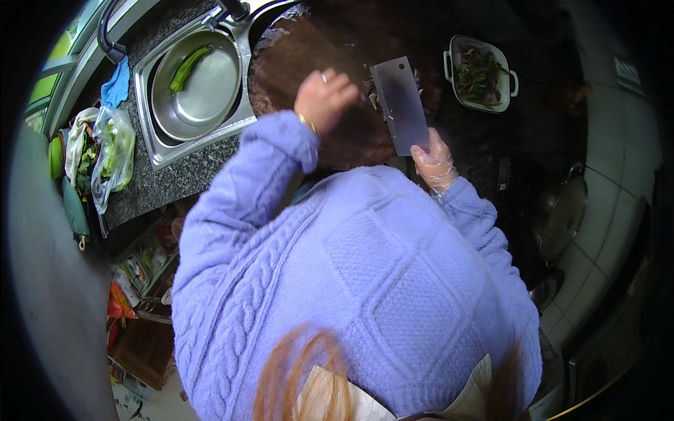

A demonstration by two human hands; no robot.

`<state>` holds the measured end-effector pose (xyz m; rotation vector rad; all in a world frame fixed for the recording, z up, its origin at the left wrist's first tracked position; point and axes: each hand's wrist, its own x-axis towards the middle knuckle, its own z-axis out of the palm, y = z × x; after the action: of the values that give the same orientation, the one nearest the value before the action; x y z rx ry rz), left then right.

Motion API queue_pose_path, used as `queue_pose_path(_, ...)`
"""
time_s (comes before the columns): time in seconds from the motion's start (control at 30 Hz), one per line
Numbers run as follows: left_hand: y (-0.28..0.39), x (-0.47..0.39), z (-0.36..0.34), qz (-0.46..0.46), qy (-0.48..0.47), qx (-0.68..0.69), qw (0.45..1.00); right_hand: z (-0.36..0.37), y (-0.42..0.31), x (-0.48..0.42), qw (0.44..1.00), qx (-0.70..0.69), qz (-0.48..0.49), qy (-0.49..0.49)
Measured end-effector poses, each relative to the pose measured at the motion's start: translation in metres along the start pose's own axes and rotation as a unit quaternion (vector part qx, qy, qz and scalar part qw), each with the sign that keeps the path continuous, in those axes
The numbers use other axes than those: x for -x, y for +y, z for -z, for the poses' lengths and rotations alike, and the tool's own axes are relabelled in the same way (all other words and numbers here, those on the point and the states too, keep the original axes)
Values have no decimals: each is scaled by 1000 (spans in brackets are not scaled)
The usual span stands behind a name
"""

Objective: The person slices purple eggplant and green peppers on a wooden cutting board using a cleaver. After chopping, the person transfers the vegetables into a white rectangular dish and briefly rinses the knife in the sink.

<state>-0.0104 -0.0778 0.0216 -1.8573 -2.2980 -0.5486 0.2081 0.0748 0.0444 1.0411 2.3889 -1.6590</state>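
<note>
My right hand (435,160), in a clear plastic glove, grips a cleaver (403,108) at its near end. The broad blade is tilted over a round, dark wooden cutting board (287,68). Small pale chopped bits (373,99) lie along the blade's left edge, and more scraps show beyond its right edge. My left hand (326,99) hovers left of the cleaver, its fingers curled and slightly blurred. A ring and a bracelet are on it. Whether anything sits under its fingers is hidden.
Left of the board, a metal basin (226,113) sits in the sink (143,79) with a green pepper (185,71) inside. A two-handled white dish (514,83) of cut greens stands at right. Bagged vegetables (113,150) hang at far left; a lidded pan (564,221) is at right.
</note>
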Motion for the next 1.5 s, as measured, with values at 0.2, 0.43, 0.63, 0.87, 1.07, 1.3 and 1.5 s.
queue_pose_path(0.2, 53, 59, -20, 90, 79, 42, 992, -6, -4, 4, 948, 289, 127, -48)
queue_pose_path(0.43, 52, 53, -32, 118, 65, 37, 990, -14, -23, 19, 908, 381, 113, -130)
queue_pose_path(0.63, 56, 50, -33, 127, 75, 15, 989, -29, -24, 26, 880, 437, 157, -104)
queue_pose_path(0.87, 52, 53, -37, 146, 92, 68, 983, -55, 4, 2, 891, 414, 181, -47)
queue_pose_path(1.07, 48, 58, -23, 152, 147, 103, 972, -22, 0, -14, 947, 291, 134, -39)
queue_pose_path(1.3, 48, 67, -25, 147, 103, 82, 980, -12, -28, 4, 899, 374, 163, -156)
queue_pose_path(1.5, 48, 71, -24, 125, 46, 73, 988, -32, -39, 4, 873, 431, 89, -210)
